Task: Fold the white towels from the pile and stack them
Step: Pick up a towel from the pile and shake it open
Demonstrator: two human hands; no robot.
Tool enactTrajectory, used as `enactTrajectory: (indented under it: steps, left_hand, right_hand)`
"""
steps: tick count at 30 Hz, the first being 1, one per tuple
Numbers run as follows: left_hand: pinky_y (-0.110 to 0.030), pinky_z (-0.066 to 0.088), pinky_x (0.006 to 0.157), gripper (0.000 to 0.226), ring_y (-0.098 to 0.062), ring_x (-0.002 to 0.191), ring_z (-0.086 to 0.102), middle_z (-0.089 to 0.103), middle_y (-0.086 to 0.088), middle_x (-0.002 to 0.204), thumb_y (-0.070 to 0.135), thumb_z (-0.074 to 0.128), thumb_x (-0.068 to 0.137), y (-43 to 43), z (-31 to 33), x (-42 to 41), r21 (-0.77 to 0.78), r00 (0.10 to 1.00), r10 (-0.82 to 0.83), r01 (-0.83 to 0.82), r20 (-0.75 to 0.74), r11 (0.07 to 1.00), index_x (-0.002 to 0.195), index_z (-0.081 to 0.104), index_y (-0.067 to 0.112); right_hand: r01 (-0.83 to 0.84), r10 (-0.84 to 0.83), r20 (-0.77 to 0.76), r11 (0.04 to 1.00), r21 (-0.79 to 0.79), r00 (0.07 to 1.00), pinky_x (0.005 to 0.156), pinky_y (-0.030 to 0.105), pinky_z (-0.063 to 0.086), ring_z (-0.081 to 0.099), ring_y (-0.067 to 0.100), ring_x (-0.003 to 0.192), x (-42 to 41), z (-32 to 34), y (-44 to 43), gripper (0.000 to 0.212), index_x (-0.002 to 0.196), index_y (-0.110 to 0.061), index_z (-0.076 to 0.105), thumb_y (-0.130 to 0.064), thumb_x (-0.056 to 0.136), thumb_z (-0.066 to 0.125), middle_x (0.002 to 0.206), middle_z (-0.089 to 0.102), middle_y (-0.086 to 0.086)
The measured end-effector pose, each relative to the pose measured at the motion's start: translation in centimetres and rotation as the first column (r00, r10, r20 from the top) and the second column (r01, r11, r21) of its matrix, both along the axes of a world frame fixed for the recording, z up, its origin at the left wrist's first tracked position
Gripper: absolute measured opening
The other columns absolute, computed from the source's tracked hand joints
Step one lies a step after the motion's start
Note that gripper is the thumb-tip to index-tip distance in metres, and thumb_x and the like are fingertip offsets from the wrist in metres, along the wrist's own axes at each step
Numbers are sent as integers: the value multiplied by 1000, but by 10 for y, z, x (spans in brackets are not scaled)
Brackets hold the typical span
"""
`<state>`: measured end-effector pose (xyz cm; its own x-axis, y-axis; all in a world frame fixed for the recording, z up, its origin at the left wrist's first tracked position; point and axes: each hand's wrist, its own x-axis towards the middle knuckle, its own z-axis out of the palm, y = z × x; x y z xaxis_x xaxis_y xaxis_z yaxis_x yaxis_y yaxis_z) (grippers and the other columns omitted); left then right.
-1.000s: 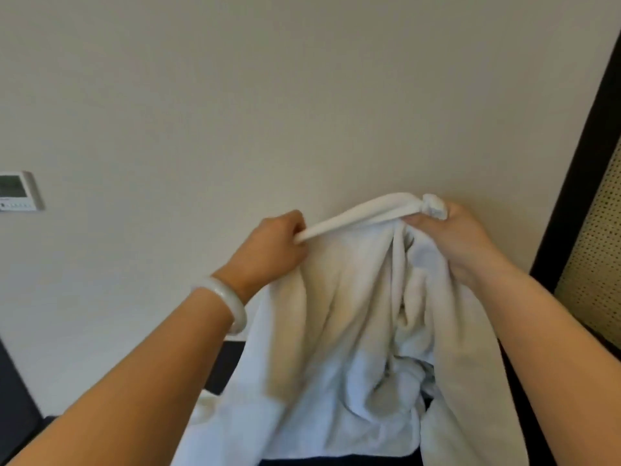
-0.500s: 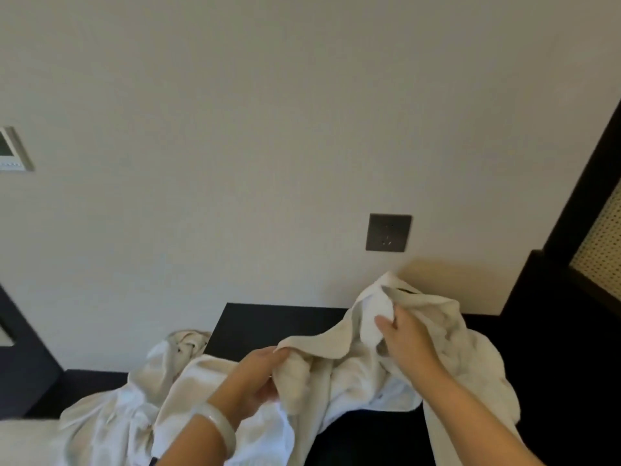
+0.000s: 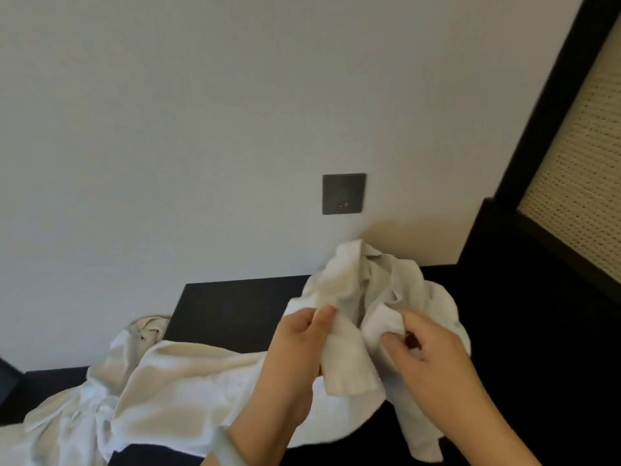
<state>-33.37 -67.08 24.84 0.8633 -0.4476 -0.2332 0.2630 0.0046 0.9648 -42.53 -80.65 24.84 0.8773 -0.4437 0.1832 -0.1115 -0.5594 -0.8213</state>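
Observation:
A crumpled white towel [image 3: 376, 290] is bunched up above a dark surface [image 3: 235, 311], low at the middle right. My left hand [image 3: 295, 351] grips a fold of it between thumb and fingers. My right hand [image 3: 426, 358] pinches another bunched fold just to the right. Part of the towel hangs down below both hands. More white towels [image 3: 141, 391] lie in a loose pile at the lower left, trailing toward my left wrist, which wears a pale bangle.
A plain light wall fills the upper half, with a dark square socket plate [image 3: 343, 193] above the towel. A dark frame with a woven cane panel [image 3: 578, 169] stands at the right. A dark edge shows at the far left.
Both hands have dropped from chest height with the towel stretched between them down to the dark surface. They now sit closer together, gripping bunched folds. The view tilted down, showing the pile.

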Motion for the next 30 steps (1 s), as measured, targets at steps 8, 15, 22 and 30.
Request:
enactTrajectory:
  steps: [8, 15, 22, 30]
  left_hand:
    - [-36, 60, 68, 18, -34, 90, 72, 71, -24, 101, 3, 52, 98, -18, -35, -11, -5, 955, -177, 181, -237, 984, 107, 60, -11]
    - [-33, 60, 64, 22, -34, 86, 73, 71, -26, 99, -2, 40, 101, -25, -52, -25, -136, 880, -282, 248, -382, 959, 110, 57, -12]
    - [-45, 57, 67, 34, -35, 81, 65, 62, -26, 101, 3, 62, 86, -35, -67, -23, 381, 893, -436, 367, 112, 849, 112, 41, -3]
    - [-29, 31, 93, 68, -19, 126, 37, 43, 6, 129, 4, 55, 77, -45, -60, 36, 703, 117, -697, -16, 708, 711, 136, 36, 31]
  right_hand:
    - [160, -164, -30, 982, -103, 986, 72, 8, 41, 55, -1, 88, -41, -29, 1, 23, 77, -30, 70, -9, 86, 73, 82, 63, -21]
    - [-35, -26, -354, 986, -165, 935, 90, 11, 39, 36, -14, 116, -83, -36, 15, 53, 124, -53, 48, -33, 83, 75, 122, 36, -34]
    - [532, -533, -78, 802, 272, 842, 48, 19, 42, 52, 8, 47, -98, -52, 33, 36, 76, -32, 71, -3, 94, 60, 60, 63, 2]
    - [762, -788, 7, 597, 251, 615, 69, 25, 44, 66, -1, 82, -160, -29, 29, 29, 82, -40, 73, -13, 89, 65, 86, 72, -16]
